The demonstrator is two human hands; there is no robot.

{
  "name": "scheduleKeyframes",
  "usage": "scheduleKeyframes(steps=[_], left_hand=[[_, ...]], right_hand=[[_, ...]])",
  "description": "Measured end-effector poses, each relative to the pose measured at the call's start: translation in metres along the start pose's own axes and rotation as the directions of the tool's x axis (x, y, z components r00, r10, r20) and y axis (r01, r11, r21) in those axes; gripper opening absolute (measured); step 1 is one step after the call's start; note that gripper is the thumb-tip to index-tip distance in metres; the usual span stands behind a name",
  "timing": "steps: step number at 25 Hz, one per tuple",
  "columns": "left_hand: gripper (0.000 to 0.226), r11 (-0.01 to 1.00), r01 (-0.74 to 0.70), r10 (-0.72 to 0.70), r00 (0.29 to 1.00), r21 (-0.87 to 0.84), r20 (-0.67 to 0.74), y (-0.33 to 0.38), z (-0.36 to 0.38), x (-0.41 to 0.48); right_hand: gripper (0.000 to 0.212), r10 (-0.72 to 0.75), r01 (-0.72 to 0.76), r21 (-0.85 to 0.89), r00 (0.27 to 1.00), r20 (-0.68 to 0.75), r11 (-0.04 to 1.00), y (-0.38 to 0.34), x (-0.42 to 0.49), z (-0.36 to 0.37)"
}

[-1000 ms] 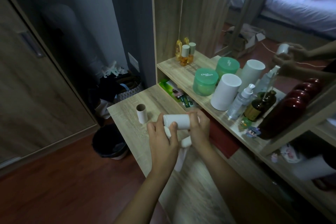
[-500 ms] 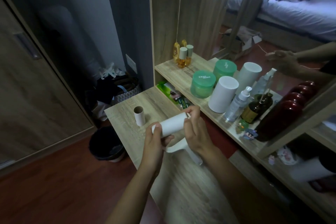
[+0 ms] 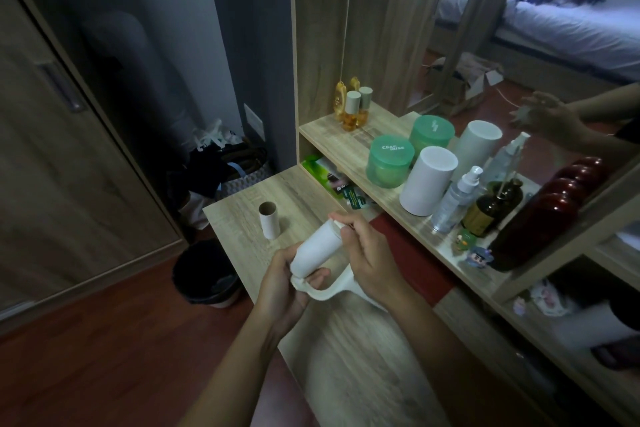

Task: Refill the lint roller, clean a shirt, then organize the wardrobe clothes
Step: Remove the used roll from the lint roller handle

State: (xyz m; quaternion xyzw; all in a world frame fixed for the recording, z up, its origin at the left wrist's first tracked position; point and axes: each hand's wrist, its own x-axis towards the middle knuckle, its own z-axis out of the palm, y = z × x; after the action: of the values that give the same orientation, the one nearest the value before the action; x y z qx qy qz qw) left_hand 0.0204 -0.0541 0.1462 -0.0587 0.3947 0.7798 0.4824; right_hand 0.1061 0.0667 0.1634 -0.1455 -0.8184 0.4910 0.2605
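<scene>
- We hold the white refill roll point(image 3: 317, 248) at both ends. Our left hand point(image 3: 282, 288) is curled round its lower end, where it meets the lint roller handle point(image 3: 334, 289). Our right hand point(image 3: 370, 255) pinches its upper end with the fingertips.
- The desk point(image 3: 353, 367) carries the work. The roll is held tilted above its middle, nearer the left edge than the shelf point(image 3: 332, 139) along the right edge.
- A dark waste bin point(image 3: 204, 276) stands on the floor just off the desk's left edge, below the far left corner.
- The handle curves out from under the roll and runs beneath our right wrist. Its far tip is hidden there.
- An empty cardboard core point(image 3: 268, 224) stands upright near the far left corner, apart from our hands. We take it for the spent roll.
- We judge the step in hand to be seating the new roll on the roller's spindle. To do it well, we should brace the handle end with our left hand. Our right fingertips should push straight along the roll's axis without squeezing the paper. We cannot see whether the roll is fully home.
</scene>
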Motion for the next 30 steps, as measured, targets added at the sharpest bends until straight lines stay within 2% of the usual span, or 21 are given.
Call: scheduleKeyframes(steps=[3, 6, 11, 16, 21, 26, 30], left_hand=[[0.024, 0.992, -0.086, 0.091, 0.994, 0.091, -0.059, -0.002, -0.003, 0.004], [0.029, 0.973, -0.137, 0.149, 0.987, 0.187, -0.053, -0.003, -0.005, 0.007], [0.029, 0.965, -0.151, 0.156, 0.988, 0.215, -0.008, -0.004, -0.013, 0.007], [0.019, 0.966, -0.142, 0.141, 0.99, 0.217, 0.021, -0.006, -0.015, 0.006], [0.017, 0.903, -0.203, 0.216, 0.976, 0.379, 0.008, -0.007, -0.018, 0.007], [0.018, 0.955, -0.146, 0.163, 0.986, 0.257, -0.045, -0.014, -0.02, 0.008], [0.02, 0.963, -0.098, 0.12, 0.99, 0.251, -0.072, -0.011, -0.019, 0.006]], right_hand=[[0.03, -0.005, 0.005, -0.002, 1.0, 0.002, 1.0, -0.003, -0.001, 0.002], [0.03, -0.012, 0.012, -0.008, 1.0, -0.017, 1.0, -0.004, 0.0, 0.003], [0.031, -0.025, 0.025, -0.021, 1.0, -0.004, 0.999, -0.007, -0.001, 0.002], [0.029, -0.013, 0.013, -0.015, 1.0, 0.015, 1.0, -0.006, -0.003, 0.001], [0.027, 0.052, -0.051, -0.04, 0.998, 0.036, 0.998, 0.001, -0.006, -0.003], [0.025, 0.065, -0.06, -0.059, 0.994, 0.084, 0.996, -0.001, -0.008, -0.003], [0.025, 0.045, -0.045, -0.004, 0.996, 0.08, 0.999, -0.003, -0.01, -0.002]])
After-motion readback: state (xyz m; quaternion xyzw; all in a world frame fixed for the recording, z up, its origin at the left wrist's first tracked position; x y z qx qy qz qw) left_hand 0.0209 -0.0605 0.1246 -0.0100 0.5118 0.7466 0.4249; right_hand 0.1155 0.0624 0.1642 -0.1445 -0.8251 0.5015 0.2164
